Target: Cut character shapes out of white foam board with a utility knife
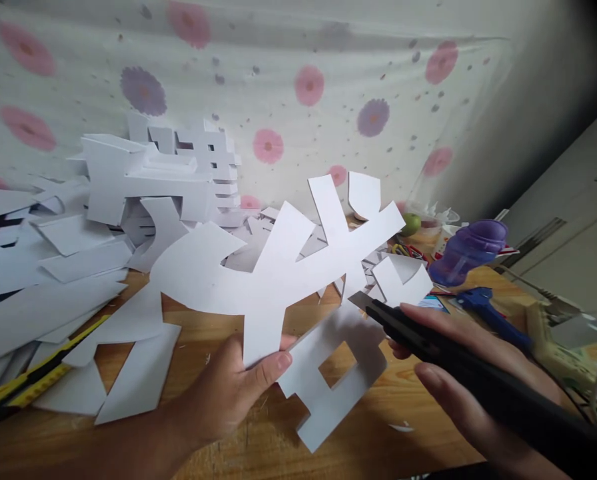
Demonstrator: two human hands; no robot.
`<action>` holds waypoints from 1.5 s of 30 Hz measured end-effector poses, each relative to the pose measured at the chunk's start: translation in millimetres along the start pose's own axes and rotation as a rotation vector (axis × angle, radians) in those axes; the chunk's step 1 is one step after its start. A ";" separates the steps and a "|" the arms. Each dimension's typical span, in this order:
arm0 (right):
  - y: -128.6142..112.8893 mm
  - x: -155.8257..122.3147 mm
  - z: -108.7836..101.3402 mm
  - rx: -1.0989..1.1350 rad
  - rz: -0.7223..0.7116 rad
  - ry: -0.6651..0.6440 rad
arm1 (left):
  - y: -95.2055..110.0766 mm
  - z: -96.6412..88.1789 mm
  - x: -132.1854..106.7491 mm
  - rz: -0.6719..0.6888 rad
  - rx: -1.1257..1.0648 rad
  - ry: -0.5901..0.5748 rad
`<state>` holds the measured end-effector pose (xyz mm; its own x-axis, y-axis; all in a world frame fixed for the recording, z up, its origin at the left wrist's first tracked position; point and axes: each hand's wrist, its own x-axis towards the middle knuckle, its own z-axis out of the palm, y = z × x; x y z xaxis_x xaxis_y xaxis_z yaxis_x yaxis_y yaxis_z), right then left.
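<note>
My left hand (243, 380) grips a large white foam board cutout (278, 283) by its lower arm, thumb on the front face. The cutout is raised above the table and has several branching arms. In my right hand (458, 380) is a black utility knife (428, 340), its blade pointing up and left. The blade tip lies close to the cutout's lower right arm; whether it touches I cannot tell. Below the blade is another white foam board piece (323, 407) with a square hole, partly in shadow. How it is supported is unclear.
White cutouts (73, 267) are piled at the left beside a yellow-black utility knife (38, 370). Behind them stands a white foam board structure (153, 167). On the right are a purple bottle (468, 250), a blue glue gun (493, 317) and a beige power strip (553, 347).
</note>
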<state>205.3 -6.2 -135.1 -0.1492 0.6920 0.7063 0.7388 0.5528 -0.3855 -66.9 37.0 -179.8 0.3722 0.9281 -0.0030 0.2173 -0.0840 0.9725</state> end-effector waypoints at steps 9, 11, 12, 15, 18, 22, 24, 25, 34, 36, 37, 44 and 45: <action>-5.4 14.6 10.8 -0.064 -0.211 -0.009 | 2.5 -0.8 -1.4 0.059 0.016 -0.040; -5.5 14.1 11.6 -0.058 -0.229 -0.011 | 2.6 -1.2 -2.1 0.067 0.011 -0.038; -5.0 13.0 12.2 -0.051 -0.232 -0.002 | 2.9 -1.4 -2.4 0.075 0.004 -0.049; -2.2 7.1 13.3 -0.041 -0.192 0.031 | 3.8 -2.0 -1.7 0.097 -0.010 -0.088; -0.4 2.0 12.9 -0.051 -0.145 0.022 | 1.8 -2.0 0.4 0.077 0.002 -0.066; -2.2 2.0 11.9 -0.011 -0.159 0.014 | -3.7 -0.4 1.3 0.040 0.011 -0.025; -4.2 3.4 11.4 -0.003 -0.158 0.021 | -5.3 0.7 0.3 0.032 0.021 -0.006; -5.2 4.0 10.9 -0.007 -0.162 0.027 | -5.7 1.1 -0.2 0.025 0.030 0.008; -3.3 3.1 11.4 -0.047 -0.208 -0.050 | -2.0 -0.5 0.2 0.025 0.056 -0.046; -4.2 3.3 15.4 -0.018 -0.222 -0.009 | -3.1 -1.1 0.1 0.019 0.057 0.005; -5.3 3.5 16.6 -0.001 -0.228 0.016 | -4.1 -1.4 -0.2 0.021 0.054 0.032; -12.0 6.4 2.3 -0.037 -0.182 0.019 | -7.4 -4.0 -3.3 0.001 0.042 0.008; -11.4 6.5 1.2 -0.049 -0.199 0.020 | -6.7 -4.4 -3.5 -0.006 0.043 0.001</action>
<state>195.1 -7.5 -126.9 -0.2827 0.5623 0.7772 0.7273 0.6538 -0.2085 -73.6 35.9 -185.3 0.3695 0.9292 -0.0084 0.2581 -0.0940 0.9615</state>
